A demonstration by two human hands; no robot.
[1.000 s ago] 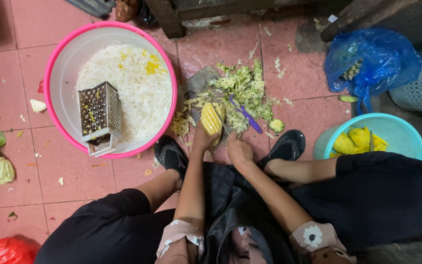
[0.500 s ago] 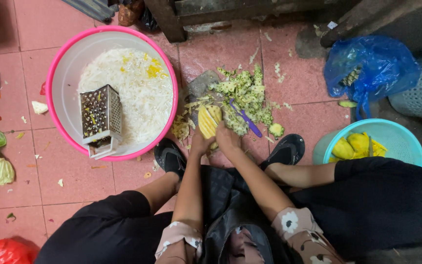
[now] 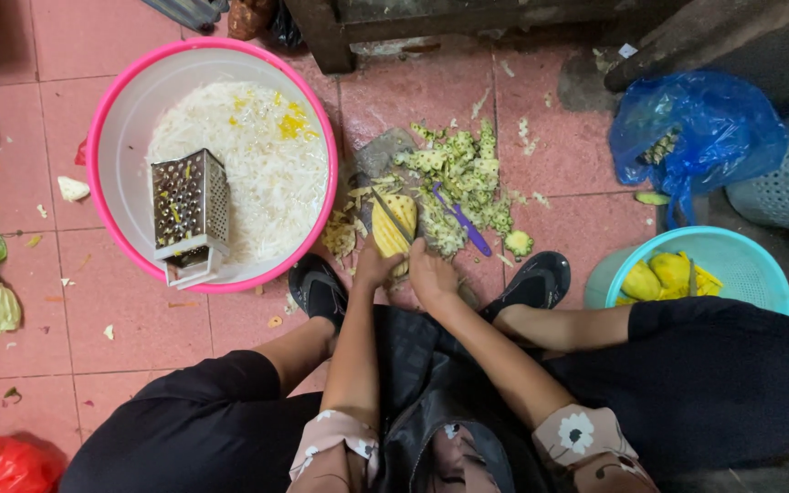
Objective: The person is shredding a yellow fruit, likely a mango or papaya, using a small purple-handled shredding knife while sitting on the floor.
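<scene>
Both hands have drawn a little closer together than half a second ago, and the peeled pineapple has barely shifted on the tiled floor.

Left hand wraps its fingers around the near end of the yellow fruit, closed on it. Right hand sits just beside, fingers curled shut on the handle of a knife whose blade lies slanted across the fruit. Both forearms run straight out from the body, between the knees, wrists low.

Beyond the fingertips lies a heap of green peel scraps, with a purple-handled peeler resting on its right edge. Left of the fingers, the pink basin rim stands near, well filled with pale shreds and a metal box grater. Right of the fingers, past the black sandal, a teal basin holds more peeled fruit, and a blue plastic bag lies beyond it. Room is tight: feet hem the hands on both sides, and a dark wooden leg closes the far end.
</scene>
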